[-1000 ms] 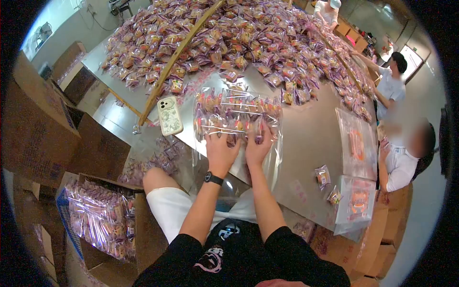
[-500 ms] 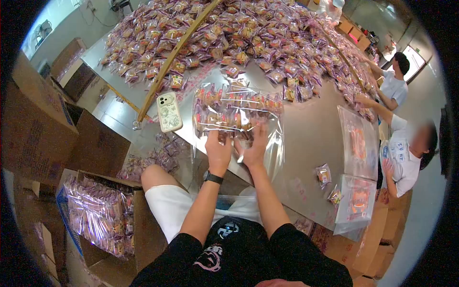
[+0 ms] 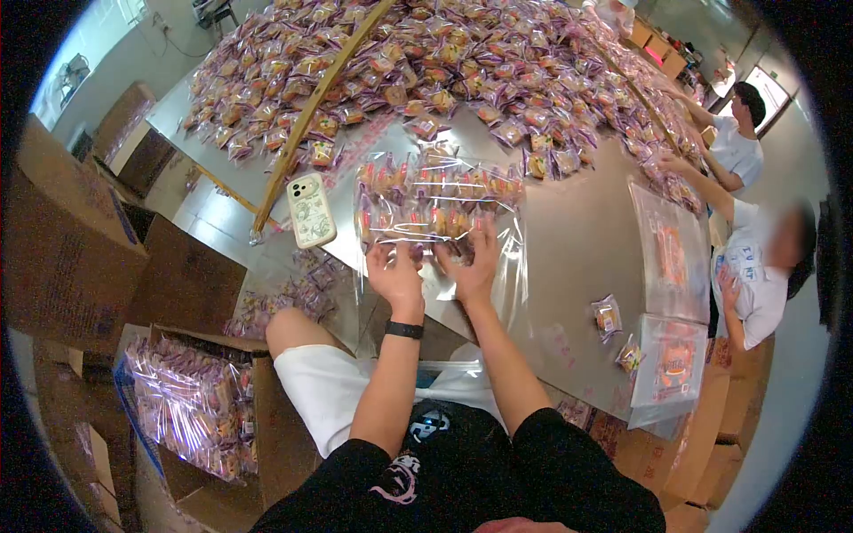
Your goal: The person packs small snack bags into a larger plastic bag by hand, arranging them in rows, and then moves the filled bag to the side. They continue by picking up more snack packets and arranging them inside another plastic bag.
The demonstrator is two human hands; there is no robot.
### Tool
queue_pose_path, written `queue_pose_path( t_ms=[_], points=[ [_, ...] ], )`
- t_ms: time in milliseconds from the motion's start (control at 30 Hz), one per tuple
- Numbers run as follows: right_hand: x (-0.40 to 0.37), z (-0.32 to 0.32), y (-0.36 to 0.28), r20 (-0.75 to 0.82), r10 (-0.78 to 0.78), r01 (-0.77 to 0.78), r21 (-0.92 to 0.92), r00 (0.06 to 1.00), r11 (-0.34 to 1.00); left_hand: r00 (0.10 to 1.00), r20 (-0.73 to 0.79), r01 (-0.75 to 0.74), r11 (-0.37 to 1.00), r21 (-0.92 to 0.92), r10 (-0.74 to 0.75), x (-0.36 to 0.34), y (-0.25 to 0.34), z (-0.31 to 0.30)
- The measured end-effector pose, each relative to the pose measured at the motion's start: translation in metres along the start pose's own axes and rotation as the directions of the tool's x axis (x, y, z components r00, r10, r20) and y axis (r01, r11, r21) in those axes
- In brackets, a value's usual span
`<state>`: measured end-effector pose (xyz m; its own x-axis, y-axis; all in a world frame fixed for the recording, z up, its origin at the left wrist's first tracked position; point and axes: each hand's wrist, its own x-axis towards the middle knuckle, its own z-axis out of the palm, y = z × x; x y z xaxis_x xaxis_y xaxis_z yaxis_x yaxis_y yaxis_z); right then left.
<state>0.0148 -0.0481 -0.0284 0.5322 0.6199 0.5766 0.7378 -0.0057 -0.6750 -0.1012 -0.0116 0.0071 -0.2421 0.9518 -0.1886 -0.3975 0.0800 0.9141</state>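
Left hand (image 3: 396,275) curled gripping the clear bag (image 3: 444,169) by its mouth, right hand (image 3: 476,265) spread flat on it; mouth overhangs the tabletop (image 3: 577,240), so packets (image 3: 418,182) could slide out.

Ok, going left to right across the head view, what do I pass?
Open cardboard box of packed bags → phone → big clear bag of snacks → loose snack packet → flat clear bags → seated co-worker.

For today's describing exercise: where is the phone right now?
In the head view, the phone lies on the table, left of the clear bag, beside the wooden stick.
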Motion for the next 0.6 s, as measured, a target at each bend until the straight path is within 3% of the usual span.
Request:
queue_pose_path(
  t_ms=[33,67,133,233,333,367,467,600],
  points=[
    [-0.001,0.001,0.002,-0.002,-0.008,0.008,-0.010,1.000,1.000,0.996,-0.042,-0.072,0.996,0.058,0.075,-0.004,0.002,0.001],
    [-0.003,0.002,0.003,-0.005,-0.014,0.013,-0.019,1.000,1.000,0.968,-0.031,-0.238,0.951,0.196,0.249,-0.001,-0.003,-0.002],
    [-0.003,0.000,-0.001,-0.029,-0.031,0.030,-0.025,0.999,0.999,0.827,0.064,-0.525,0.726,0.445,0.558,0.012,-0.019,-0.014],
    [-0.002,-0.003,-0.010,-0.065,0.027,-0.022,0.074,0.998,0.997,0.738,0.157,-0.634,0.594,0.495,0.657,0.010,0.001,-0.015],
    [-0.007,0.002,0.001,-0.046,0.111,-0.102,0.174,0.993,0.979,0.899,0.140,-0.421,0.734,0.534,0.414,0.014,0.003,-0.024],
    [-0.005,0.003,0.002,-0.032,0.134,-0.125,0.200,0.990,0.972,0.917,0.169,-0.396,0.768,0.503,0.361,0.013,0.008,-0.026],
    [-0.005,0.000,0.005,-0.069,0.111,-0.108,0.037,0.991,0.993,0.925,0.069,-0.380,0.901,0.207,0.374,-0.004,0.009,-0.017],
    [-0.004,-0.001,0.004,-0.133,0.096,-0.090,0.053,0.986,0.995,0.839,0.419,-0.528,0.709,0.469,0.347,-0.023,0.010,-0.023]
  ],
)
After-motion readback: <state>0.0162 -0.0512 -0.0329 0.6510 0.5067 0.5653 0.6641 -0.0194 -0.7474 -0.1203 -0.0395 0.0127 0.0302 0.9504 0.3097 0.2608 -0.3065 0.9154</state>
